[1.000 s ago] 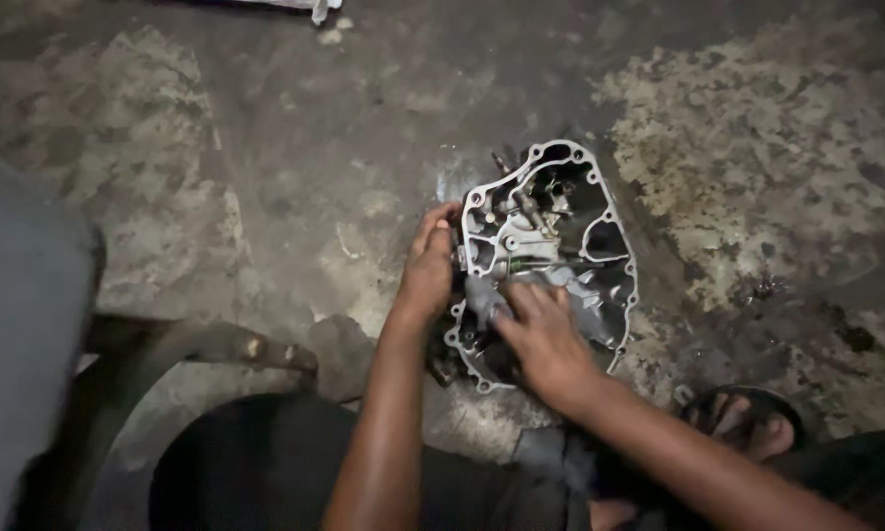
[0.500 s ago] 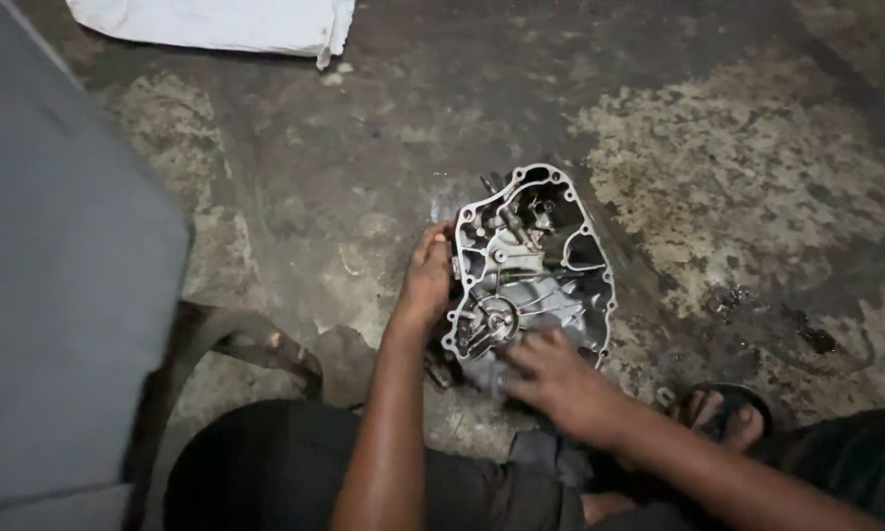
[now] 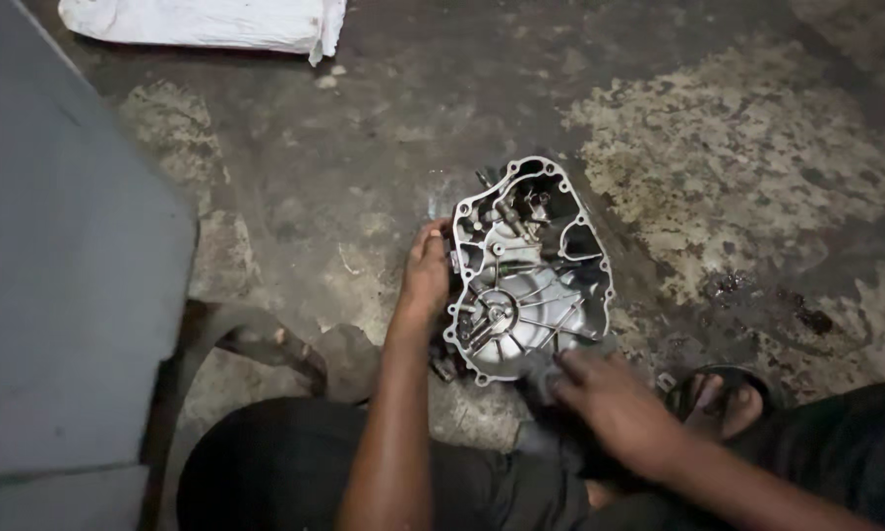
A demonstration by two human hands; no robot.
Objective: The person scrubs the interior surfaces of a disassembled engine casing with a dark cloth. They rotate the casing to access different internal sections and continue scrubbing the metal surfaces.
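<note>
Engine cover (image 3: 531, 270), open side up on the stained floor (image 3: 737, 147). Left hand (image 3: 425, 275) grips its left edge; right hand (image 3: 610, 398) closes on cloth (image 3: 551, 379) at its lower rim, apparently wiping.

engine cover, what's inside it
Inside the engine cover: cast ribs, a round hub and small shafts. The right hand hides its lower edge; the left hand grips its side. Its underside cannot be seen.
</note>
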